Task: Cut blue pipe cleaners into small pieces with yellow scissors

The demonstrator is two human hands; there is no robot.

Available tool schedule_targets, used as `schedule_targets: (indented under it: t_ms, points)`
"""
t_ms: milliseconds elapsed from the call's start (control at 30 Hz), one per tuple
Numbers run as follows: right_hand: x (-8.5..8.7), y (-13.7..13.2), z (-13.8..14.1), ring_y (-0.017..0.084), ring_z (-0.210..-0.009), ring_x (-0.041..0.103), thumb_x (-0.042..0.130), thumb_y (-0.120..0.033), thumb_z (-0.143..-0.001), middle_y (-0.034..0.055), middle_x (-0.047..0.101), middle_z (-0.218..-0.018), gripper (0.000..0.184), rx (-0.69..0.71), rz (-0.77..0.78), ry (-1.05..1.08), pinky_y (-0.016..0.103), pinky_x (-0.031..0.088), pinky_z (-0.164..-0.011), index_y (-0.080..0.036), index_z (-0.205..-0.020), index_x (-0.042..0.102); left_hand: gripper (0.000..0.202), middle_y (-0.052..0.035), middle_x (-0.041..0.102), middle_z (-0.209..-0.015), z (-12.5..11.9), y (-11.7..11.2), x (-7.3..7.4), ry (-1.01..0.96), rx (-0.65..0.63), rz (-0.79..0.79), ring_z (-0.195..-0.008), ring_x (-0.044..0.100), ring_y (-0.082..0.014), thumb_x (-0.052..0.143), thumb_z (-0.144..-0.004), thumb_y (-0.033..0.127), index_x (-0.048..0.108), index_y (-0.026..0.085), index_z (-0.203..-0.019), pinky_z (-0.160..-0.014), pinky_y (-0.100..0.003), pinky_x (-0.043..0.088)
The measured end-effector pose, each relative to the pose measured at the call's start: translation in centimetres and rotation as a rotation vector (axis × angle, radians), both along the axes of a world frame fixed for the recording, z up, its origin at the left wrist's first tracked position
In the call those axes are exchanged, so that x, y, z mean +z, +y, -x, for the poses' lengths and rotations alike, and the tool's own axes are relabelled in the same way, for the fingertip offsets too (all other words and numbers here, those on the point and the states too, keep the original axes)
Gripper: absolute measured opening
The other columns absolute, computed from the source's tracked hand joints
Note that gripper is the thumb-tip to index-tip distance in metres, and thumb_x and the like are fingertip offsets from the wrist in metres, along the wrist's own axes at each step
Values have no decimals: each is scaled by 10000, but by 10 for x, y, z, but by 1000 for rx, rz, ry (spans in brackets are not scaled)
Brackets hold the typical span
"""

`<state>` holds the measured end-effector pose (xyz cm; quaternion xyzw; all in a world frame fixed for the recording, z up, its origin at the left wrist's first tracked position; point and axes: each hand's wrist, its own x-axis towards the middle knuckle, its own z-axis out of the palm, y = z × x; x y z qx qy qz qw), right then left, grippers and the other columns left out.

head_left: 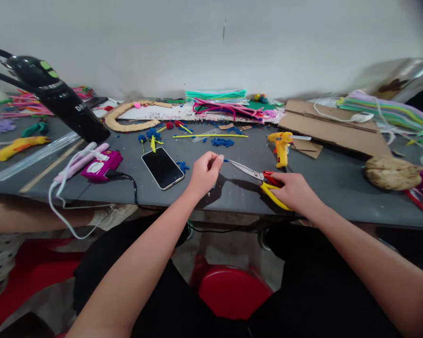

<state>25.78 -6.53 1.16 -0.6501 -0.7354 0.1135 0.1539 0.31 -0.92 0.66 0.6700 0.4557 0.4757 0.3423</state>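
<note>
My left hand (207, 172) is closed in a pinch above the table, and a short piece of blue pipe cleaner (226, 160) pokes out past the thumb tip. In my right hand (298, 191) is a pair of scissors (249, 172) with one red and one yellow handle. Their tips point left, close to the blue piece, and the blades look nearly closed. Small blue clippings (222, 142) lie in a heap beyond my hands. A yellow pipe cleaner (210, 136) stretches across behind that heap. Most of what sits inside my left fingers is hidden.
Left of my hands lie a phone (162, 168), a purple plug block (102, 166) and a black cylindrical device (68, 105). A yellow glue gun (282, 146) and cardboard (331, 123) are to the right. Pink pipe cleaners (225, 109) lie at the back.
</note>
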Motion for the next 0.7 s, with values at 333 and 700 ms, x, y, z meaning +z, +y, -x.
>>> schedule_targets:
  t_ms: [333, 700]
  points:
    - [3, -2, -1, 125, -562, 394, 608, -394, -749, 0, 557, -596, 232, 5, 1, 22, 258, 301, -536, -189, -657, 549, 304, 15, 502, -584, 0, 1, -4, -8, 0, 6, -535, 465, -105, 530, -911, 421, 535, 173, -737, -540, -248, 353]
    - [1, -1, 0, 127, -550, 400, 601, -368, -723, 8, 564, -603, 196, 16, -7, -6, 268, 307, -544, -187, -657, 564, 316, 16, 492, -577, 0, -1, -1, 10, 7, -5, -534, 453, -104, 531, -910, 423, 527, 173, -715, -531, -248, 341]
